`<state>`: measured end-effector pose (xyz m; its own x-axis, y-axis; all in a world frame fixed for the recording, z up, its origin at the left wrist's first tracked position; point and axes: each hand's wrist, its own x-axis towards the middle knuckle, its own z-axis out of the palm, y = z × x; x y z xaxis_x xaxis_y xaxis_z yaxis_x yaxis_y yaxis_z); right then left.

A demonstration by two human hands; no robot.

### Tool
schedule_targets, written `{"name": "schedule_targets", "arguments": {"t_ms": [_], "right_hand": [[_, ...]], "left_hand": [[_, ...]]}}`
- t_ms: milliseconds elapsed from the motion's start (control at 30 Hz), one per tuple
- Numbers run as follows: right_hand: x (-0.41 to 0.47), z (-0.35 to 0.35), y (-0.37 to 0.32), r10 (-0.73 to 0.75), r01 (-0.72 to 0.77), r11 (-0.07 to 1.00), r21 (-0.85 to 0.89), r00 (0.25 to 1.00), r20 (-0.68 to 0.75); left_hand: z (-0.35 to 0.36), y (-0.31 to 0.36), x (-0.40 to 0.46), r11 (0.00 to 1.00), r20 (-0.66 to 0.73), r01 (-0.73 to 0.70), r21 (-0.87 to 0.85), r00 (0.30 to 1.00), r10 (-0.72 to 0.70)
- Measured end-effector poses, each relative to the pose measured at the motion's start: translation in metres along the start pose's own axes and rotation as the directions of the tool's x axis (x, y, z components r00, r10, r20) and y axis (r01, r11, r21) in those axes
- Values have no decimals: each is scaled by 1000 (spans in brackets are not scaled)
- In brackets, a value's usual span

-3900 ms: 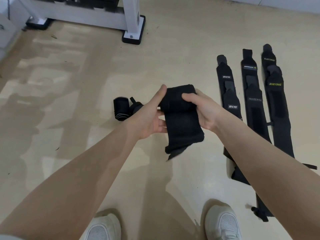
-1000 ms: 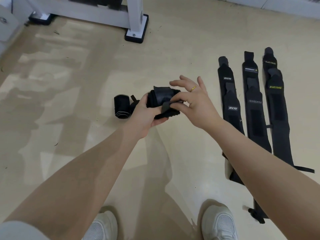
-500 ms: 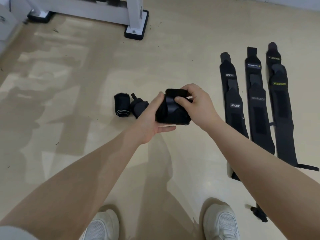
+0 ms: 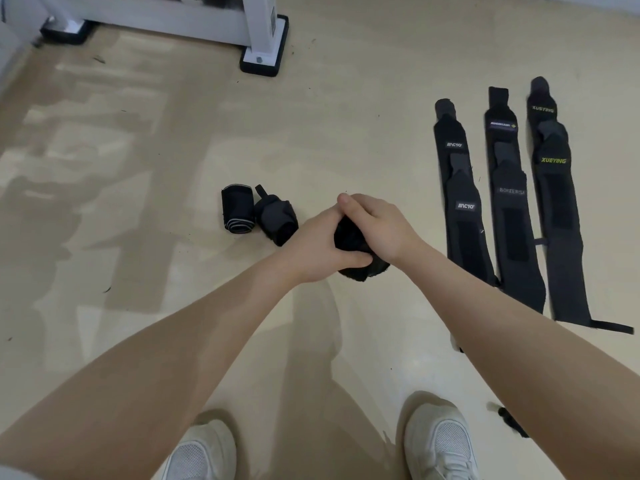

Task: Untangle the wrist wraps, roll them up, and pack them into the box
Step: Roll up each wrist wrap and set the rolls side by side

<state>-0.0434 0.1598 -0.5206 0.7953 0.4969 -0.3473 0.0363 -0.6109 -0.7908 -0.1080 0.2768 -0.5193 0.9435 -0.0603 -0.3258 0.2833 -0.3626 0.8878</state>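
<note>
Both hands' grip closed round rolled black wrap (image 4: 360, 268), left hand (image 4: 322, 251), right hand (image 4: 377, 226), two rolled wraps (image 4: 258, 214) nearby

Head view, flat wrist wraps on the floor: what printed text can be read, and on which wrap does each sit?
"IINCYO": left flat wrap, on two small white labels, roughly read.
"BOKEERS": middle flat wrap, faint grey print, last letters unclear.
Label near the top of the middle flat wrap: too blurred to read.
"XUEYING": right flat wrap, yellow-green print, twice.
Two rolled wraps: no text visible.
</note>
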Motion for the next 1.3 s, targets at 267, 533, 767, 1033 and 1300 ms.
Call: {"name": "schedule_targets", "arguments": {"t_ms": [267,533,767,1033,1300], "right_hand": [[9,-5,0,85,-82,996,23,980,-183],[9,-5,26,476,-353,800,485,865,-157],[-8,-15,51,618,-499,325,803,755,219],[10,-19,66,580,-357,239,903,798,162],[20,-4,93,580,-362,631,686,808,-106]], "left_hand": [[11,5,0,994,-74,49,-95,996,-56],[16,10,7,987,-219,153,49,966,-139],[41,15,20,929,61,256,-268,967,-249],[51,3,41,826,52,286,-486,953,-299],[65,-16,71,800,-157,332,-499,874,-460]]}}
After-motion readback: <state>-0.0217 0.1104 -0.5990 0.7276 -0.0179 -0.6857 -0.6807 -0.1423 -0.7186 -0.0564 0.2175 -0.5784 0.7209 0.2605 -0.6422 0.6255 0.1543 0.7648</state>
